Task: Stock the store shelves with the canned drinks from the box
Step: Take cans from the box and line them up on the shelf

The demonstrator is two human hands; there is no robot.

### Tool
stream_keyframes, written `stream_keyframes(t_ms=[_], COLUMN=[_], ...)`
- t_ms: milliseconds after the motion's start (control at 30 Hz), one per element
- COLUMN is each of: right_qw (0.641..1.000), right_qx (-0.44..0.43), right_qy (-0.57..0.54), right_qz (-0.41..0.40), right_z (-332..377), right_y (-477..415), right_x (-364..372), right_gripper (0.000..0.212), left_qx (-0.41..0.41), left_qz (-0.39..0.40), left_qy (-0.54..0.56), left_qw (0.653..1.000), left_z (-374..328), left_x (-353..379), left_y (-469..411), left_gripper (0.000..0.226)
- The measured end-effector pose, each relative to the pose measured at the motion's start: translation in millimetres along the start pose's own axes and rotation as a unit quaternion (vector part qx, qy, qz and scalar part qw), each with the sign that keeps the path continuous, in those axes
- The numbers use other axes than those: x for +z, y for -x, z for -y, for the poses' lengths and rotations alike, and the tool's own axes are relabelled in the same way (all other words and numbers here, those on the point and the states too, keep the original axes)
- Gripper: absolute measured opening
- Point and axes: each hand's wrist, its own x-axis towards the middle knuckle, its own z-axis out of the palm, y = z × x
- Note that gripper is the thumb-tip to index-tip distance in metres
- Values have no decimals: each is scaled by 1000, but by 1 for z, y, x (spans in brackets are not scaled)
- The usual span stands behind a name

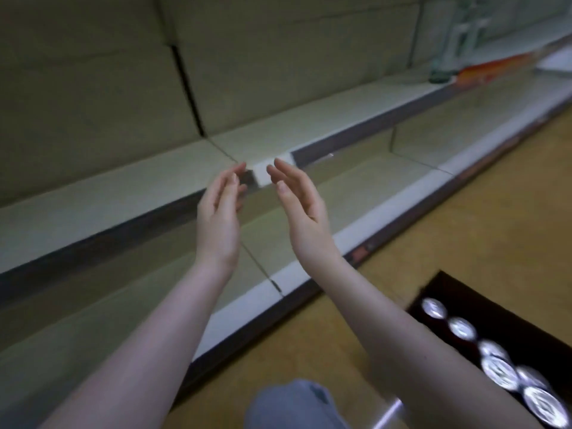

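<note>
Cans (498, 371): upright in the dark box (464, 300) on the floor, our right; we judge them rigid, slick, weighty; grip round the sides.
Left hand (218, 218): open, empty.
Right hand (305, 209): open, empty, palms facing.
Shelves (130, 187): front edges bare, ample room; bottles (445, 57) far right.

- Dark box (483, 308) of cans (500, 372) cut off by right and bottom edges; far wall out of sight.
- Can tops smeared to bright ovals; no print or tab readable.
- Part of the box hidden behind the right forearm (411, 345).
- Greenish bottle (445, 57) on the upper shelf blurred, top cut by the upper edge.
- Orange strip (495, 68) beside it too blurred to identify.
- Grey-clad knee (294, 404) cropped at the bottom.
</note>
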Motion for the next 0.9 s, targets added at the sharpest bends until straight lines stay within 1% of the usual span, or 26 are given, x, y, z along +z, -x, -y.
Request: stream_keyframes(t_ms=[67, 167, 300, 400, 500, 600, 800, 900], right_qw=[1000, 997, 989, 987, 983, 976, 940, 926], right_qx=[11, 28, 34, 44, 47, 56, 93, 102], right_qy=[17, 34, 60, 70, 74, 83, 112, 133], right_qz=[-21, -69, -128, -141, -160, -191, -308, -337], right_z=[2, 3, -2, -12, -27, -44, -78, -92], right_y=[8, 25, 48, 65, 80, 98, 139, 159], right_x=[-38, -108, -178, -220, -252, -275, -304, -315], right_gripper=[34, 34, 35, 35, 38, 36, 39, 36], left_qx=[-13, -43, -72, -91, -101, -133, -185, -208], left_qz=[17, 63, 114, 145, 161, 169, 197, 228], left_qy=[11, 26, 39, 64, 70, 67, 71, 92], left_qw=[1000, 997, 990, 983, 979, 974, 960, 947], left_z=[9, 25, 40, 53, 77, 107, 160, 183], left_x=[37, 109, 180, 219, 243, 255, 269, 270], left_y=[9, 28, 53, 72, 97, 118, 156, 177], left_gripper=[28, 25, 27, 27, 28, 27, 27, 25])
